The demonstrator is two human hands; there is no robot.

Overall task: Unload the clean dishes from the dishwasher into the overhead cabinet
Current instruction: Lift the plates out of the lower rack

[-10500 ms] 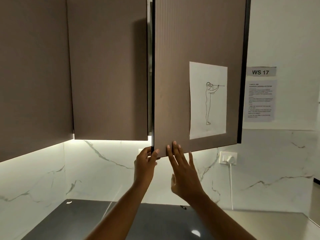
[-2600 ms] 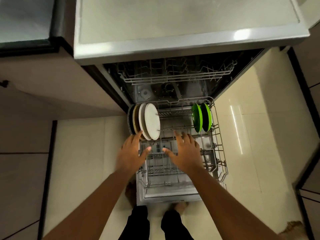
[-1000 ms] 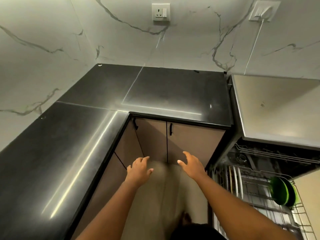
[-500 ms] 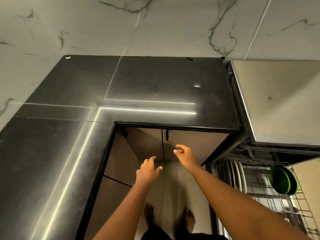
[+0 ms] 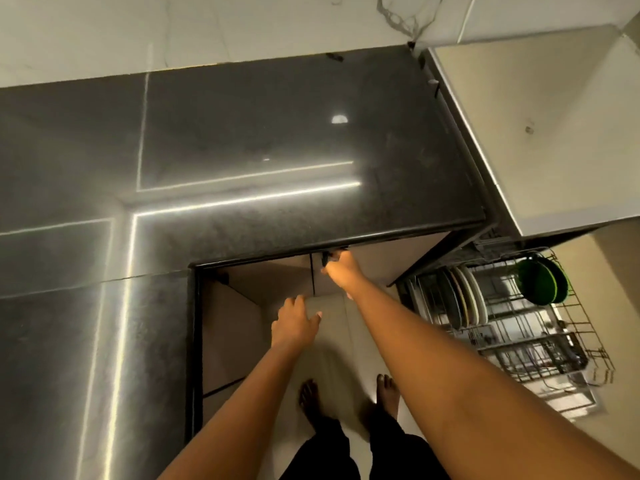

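Reaching forward at twelve o'clock, the right hand (image 5: 341, 268) has its fingers (image 5: 333, 258) curled at the small dark handle (image 5: 325, 259) of a lower cabinet door (image 5: 367, 268) tucked under the edge of the black worktop (image 5: 242, 150); whether they truly grip it or only touch it I cannot tell, since the hand covers the handle. The left hand (image 5: 294, 322) hangs lower, nearer the body, fingers loosely spread and holding nothing.

The dishes are off at three o'clock, in the pulled-out lower rack (image 5: 519, 341) of the dishwasher (image 5: 536, 133). A row of pale and dark plates (image 5: 464, 299) stands on edge at its near-left side, and two green plates (image 5: 540, 284) stand upright toward its far right. Both groups are untouched by either hand.

Judging by that, the unloading proper has barely begun: the rack is out and ready, yet no dish shown here has left it. The overhead cabinet is not in view, so its state cannot be told. Nearly everything remains: lifting the plates out and carrying them up.
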